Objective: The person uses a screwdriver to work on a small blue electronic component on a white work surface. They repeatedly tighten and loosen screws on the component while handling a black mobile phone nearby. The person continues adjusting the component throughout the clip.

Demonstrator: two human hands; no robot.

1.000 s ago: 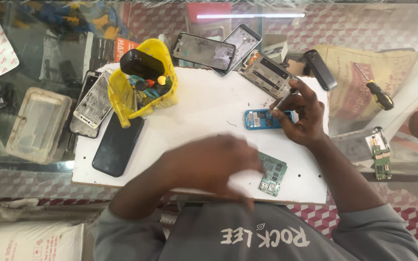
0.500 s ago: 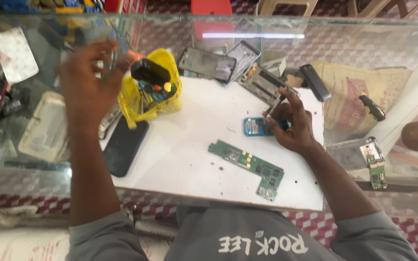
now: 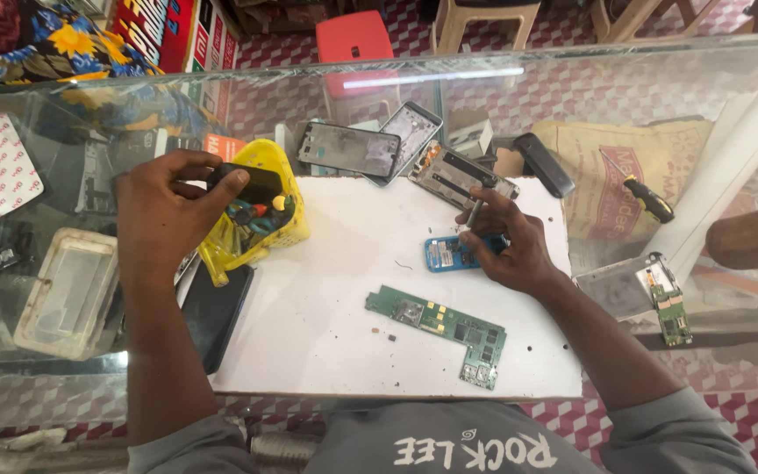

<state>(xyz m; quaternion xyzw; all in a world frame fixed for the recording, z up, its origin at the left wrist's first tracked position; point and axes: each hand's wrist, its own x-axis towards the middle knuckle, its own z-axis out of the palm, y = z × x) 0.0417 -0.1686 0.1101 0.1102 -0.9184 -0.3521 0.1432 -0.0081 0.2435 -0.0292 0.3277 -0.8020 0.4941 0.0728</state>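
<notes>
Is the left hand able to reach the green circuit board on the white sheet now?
Probably yes. The left hand is up at the yellow tool holder, gripping a black object, but the green circuit board lies bare and nothing stands between them.

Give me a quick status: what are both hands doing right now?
Left hand grips black block above yellow tub. Right hand pins blue phone part, thin tool in fingers. Green circuit board lies untouched nearby.

blue phone (image 3: 449, 254) part-hidden under right hand (image 3: 506, 246)
</notes>
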